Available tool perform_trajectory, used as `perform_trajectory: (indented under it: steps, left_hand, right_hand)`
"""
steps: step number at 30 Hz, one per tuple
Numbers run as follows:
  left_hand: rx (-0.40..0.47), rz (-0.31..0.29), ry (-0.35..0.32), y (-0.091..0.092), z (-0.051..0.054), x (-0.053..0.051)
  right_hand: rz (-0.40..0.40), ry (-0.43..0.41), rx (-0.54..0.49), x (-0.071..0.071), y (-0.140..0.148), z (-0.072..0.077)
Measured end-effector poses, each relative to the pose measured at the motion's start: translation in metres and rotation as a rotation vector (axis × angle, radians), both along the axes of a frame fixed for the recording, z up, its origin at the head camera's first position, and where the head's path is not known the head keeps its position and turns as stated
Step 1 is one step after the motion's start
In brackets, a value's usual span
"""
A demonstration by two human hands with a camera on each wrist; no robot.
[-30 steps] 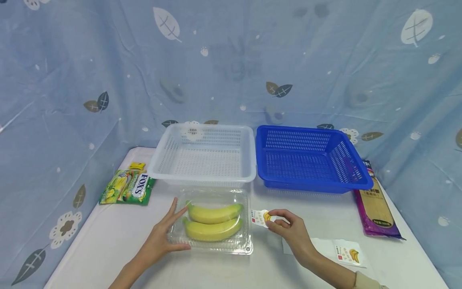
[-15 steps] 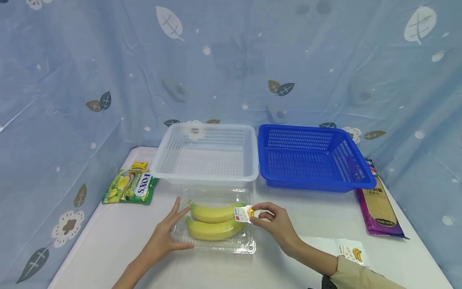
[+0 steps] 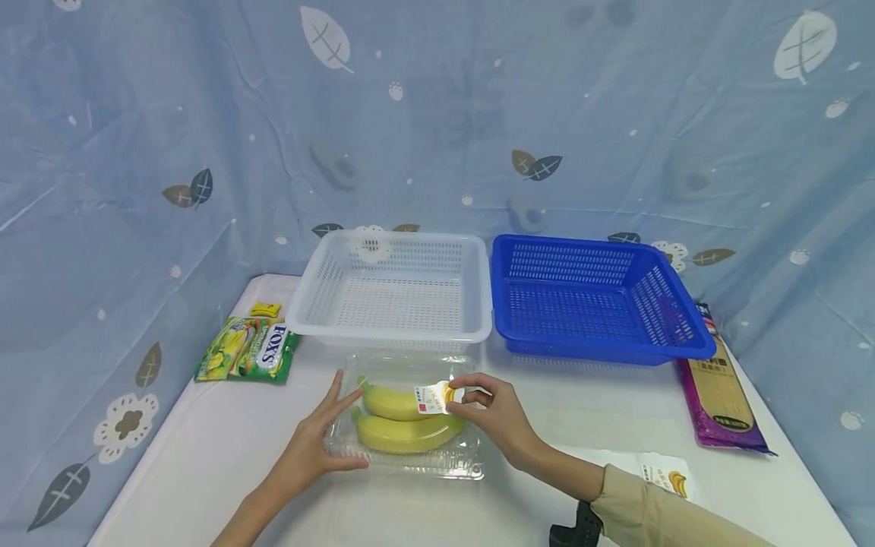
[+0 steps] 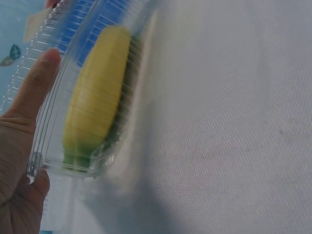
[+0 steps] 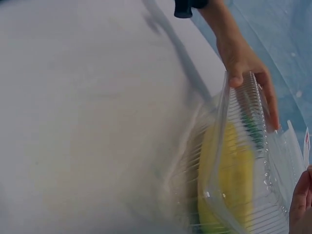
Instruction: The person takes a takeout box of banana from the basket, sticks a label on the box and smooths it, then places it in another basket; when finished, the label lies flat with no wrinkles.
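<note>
A clear plastic clamshell box (image 3: 472, 456) lies closed on the table with two bananas inside, a front banana (image 3: 410, 435) and a back banana (image 3: 390, 404). My left hand (image 3: 309, 448) rests at the box's left end, fingers spread and mostly straight, with the thumb along the front side (image 4: 36, 87). Above the lid, my right hand (image 3: 497, 416) pinches a small white label (image 3: 429, 398) printed with bananas by its right end. Whether the label touches the lid I cannot tell. In the right wrist view only fingertips (image 5: 301, 197) of that hand show at the edge.
A white basket (image 3: 390, 334) and a blue basket (image 3: 601, 351) stand behind the box. At left lie a green FOX'S candy bag (image 3: 249, 349) and a small yellow packet (image 3: 265, 309). At right are a purple noodle packet (image 3: 724, 395) and a backing sheet (image 3: 601, 457) with another banana label (image 3: 666, 472).
My right hand has carried the label leftward, from beside the box to above its lid over the bananas. My left hand stays at the box's left end.
</note>
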State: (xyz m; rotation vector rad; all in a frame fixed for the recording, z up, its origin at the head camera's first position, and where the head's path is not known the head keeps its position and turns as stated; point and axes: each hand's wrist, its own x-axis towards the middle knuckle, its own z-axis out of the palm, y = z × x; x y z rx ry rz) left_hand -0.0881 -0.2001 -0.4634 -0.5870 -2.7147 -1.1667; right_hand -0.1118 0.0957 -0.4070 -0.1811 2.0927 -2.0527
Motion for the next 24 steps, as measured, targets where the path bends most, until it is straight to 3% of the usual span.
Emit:
perform_trajectory:
  steps: [8, 18, 24]
  left_hand:
    - [-0.002, 0.004, -0.008, 0.000, 0.001, 0.001]
    - [0.001, 0.010, 0.017, 0.002, 0.000, 0.000]
    - [0.017, 0.009, 0.003, 0.003, 0.000, 0.001]
  right_hand:
    - [0.125, 0.069, 0.089, -0.014, -0.007, -0.001]
    - [0.400, 0.080, 0.183, -0.044, -0.008, 0.001]
    - [0.575, 0.196, 0.228, -0.069, -0.012, 0.004]
